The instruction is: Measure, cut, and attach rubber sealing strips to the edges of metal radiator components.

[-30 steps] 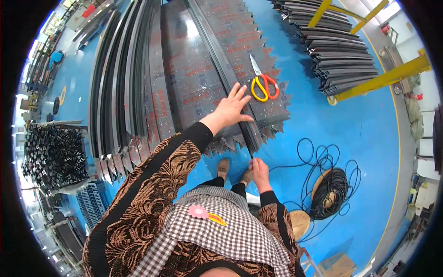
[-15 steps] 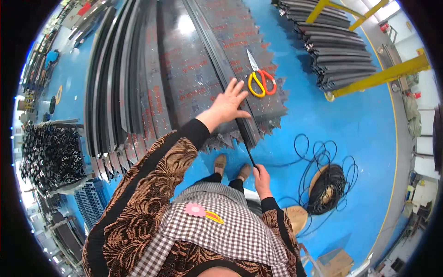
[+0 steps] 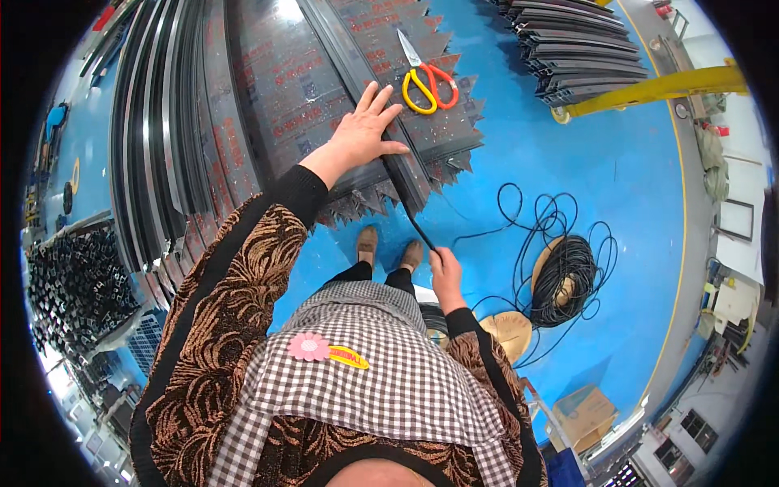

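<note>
My left hand (image 3: 363, 134) lies with fingers spread on a long dark metal profile (image 3: 345, 61), close to its near end. A black rubber strip (image 3: 405, 209) comes out of the profile's near end and runs to my right hand (image 3: 446, 280), whose fingers are closed around it. Between my hands the strip bends slightly. Just right of my left hand, scissors (image 3: 423, 85) with one yellow and one red handle lie with their blades together, pointing away. Under profile and scissors is a stack of dark film-covered profiles (image 3: 284, 89) with jagged ends.
Several more dark profiles (image 3: 150, 122) lie along the left. A loose coil of black cord (image 3: 565, 280) sits on the blue floor (image 3: 641, 243) at right, near a cardboard box (image 3: 586, 415). A yellow frame bar (image 3: 661, 89) and another profile stack (image 3: 576, 49) are at far right.
The whole view has shifted, so the bench and hands appear farther up and left. The strip between my hands now bends more. Both hands keep their places on profile and strip.
</note>
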Demonstrator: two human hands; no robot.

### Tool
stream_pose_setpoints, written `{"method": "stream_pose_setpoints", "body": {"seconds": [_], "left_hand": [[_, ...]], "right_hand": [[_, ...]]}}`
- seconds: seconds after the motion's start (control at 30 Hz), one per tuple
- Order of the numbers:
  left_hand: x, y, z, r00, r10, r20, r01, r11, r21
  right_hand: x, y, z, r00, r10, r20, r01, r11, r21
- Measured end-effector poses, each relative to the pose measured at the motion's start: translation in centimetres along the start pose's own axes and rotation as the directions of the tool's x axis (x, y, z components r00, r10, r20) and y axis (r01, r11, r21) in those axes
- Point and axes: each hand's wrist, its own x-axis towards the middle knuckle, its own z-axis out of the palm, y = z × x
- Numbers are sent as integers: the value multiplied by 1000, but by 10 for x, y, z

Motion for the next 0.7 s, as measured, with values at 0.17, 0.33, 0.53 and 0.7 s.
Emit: {"method": "stream_pose_setpoints", "body": {"seconds": [0.17, 0.33, 0.53, 0.7], "left_hand": [[2, 2, -2, 1000, -7, 18, 6, 1000, 21], [5, 1, -3, 1000, 12, -11, -12, 1000, 7], [-1, 2, 2, 1000, -13, 20, 13, 1000, -9], [-1, -2, 2, 996, 53, -78, -56, 998, -37]], "right_hand": [[22, 1, 13, 1000, -8, 20, 7, 997, 70], [4, -15, -2, 999, 40, -1, -40, 999, 21], [27, -12, 13, 988, 94, 127, -106, 990, 97], [3, -5, 6, 998, 49, 35, -49, 999, 4]]}}
